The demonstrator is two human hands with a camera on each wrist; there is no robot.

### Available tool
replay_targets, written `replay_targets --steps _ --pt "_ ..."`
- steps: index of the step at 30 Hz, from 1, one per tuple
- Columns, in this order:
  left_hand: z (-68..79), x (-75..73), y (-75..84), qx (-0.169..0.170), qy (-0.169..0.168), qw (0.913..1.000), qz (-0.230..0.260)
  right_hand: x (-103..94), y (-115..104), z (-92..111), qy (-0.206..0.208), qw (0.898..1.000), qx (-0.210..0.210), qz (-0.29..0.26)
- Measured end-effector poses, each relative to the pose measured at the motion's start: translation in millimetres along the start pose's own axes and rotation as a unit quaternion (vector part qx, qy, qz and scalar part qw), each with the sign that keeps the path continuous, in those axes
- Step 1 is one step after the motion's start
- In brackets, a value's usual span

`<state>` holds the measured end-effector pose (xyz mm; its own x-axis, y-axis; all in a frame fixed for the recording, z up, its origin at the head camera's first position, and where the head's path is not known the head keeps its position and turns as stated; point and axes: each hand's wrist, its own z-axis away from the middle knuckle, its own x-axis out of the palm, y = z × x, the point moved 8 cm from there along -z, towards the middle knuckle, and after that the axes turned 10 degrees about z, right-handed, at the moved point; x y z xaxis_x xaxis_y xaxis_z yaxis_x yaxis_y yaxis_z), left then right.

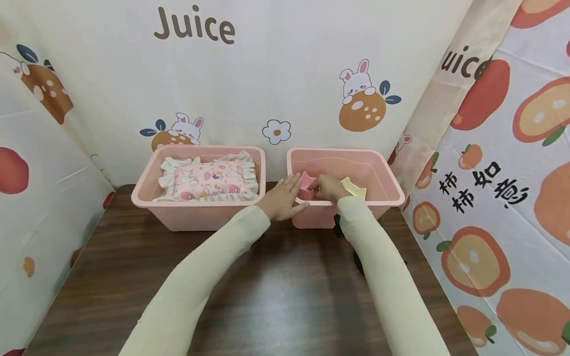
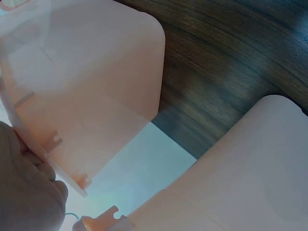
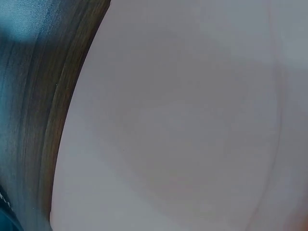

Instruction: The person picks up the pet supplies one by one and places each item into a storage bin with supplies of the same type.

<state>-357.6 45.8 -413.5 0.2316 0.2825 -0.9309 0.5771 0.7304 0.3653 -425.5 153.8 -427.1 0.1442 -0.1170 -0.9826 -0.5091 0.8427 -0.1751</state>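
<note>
Pink bowl (image 1: 306, 193) inside the right tub (image 1: 311, 217): your right hand (image 1: 329, 188) pinches its edge; your left hand (image 1: 282, 199), fingers straight, touches the tub's rim.

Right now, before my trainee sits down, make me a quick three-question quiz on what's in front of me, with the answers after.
1. Short answer: what does the left bin hold?
2. True or false: the right hand reaches into the left bin.
3. Pick one. Just to the right of the right hand lies: A, the pink piece; B, the yellow piece; C, neither.

Key:
1. A ruffled pillow.
2. False; it reaches into the right bin.
3. B.
</note>
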Motion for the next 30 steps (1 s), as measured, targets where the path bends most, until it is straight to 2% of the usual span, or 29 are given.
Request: replay_targets --steps 4,16,30 --pt "-1.2 -0.3 0.5 0.0 0.001 1.0 -0.002 1.7 0.3 -1.9 -0.004 1.0 -0.019 -0.004" --pt "-1.2 0.9 2.2 0.014 0.004 0.9999 -0.005 10.8 5.4 -5.2 -0.031 0.999 -0.019 -0.019" --pt "0.6 0.0 0.9 0.012 0.012 0.9998 -0.01 18.2 6.7 -9.6 -0.064 0.998 -0.012 -0.016"
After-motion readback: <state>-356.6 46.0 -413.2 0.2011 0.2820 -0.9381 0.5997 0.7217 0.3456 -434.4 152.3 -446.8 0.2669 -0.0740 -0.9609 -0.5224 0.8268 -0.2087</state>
